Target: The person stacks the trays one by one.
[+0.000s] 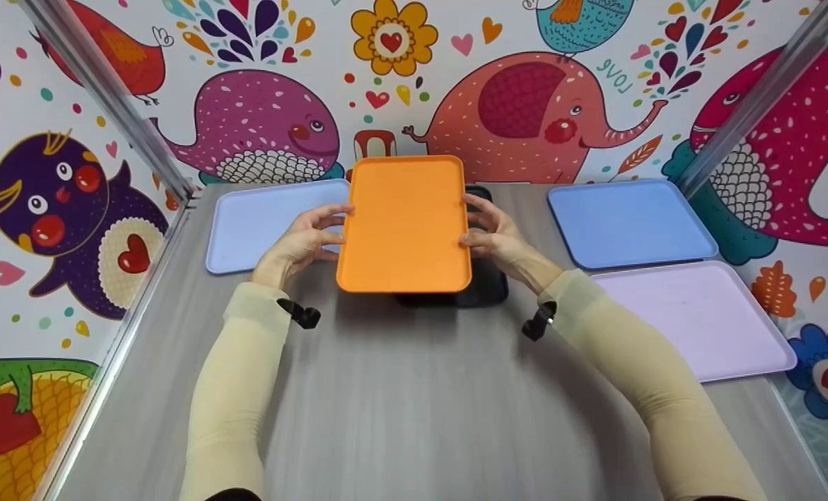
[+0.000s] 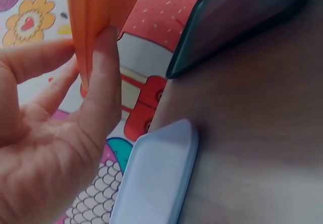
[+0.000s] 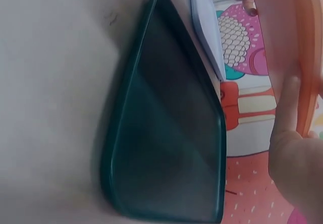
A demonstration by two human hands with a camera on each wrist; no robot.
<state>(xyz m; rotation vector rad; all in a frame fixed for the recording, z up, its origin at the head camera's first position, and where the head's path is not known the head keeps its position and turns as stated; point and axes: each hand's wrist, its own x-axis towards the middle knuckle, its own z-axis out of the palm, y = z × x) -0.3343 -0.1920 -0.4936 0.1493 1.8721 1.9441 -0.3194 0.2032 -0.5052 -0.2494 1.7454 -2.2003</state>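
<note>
An orange tray [image 1: 403,226] is held up above the table between both hands. My left hand [image 1: 305,240] pinches its left edge, fingers on one face and thumb on the other, as the left wrist view shows. On the opposite edge my right hand [image 1: 494,236] grips the same tray, thumb against its underside in the right wrist view. Below it a dark green tray [image 3: 166,133] lies on the table, mostly hidden by the orange one in the head view. A pale blue tray [image 1: 254,223] lies behind the left hand, its right part covered.
At the back right lies a blue tray [image 1: 630,223], with a lilac tray [image 1: 699,320] in front of it, partly behind the right sleeve. Walls with printed animals and metal posts [image 1: 108,97] border the grey table [image 1: 400,403].
</note>
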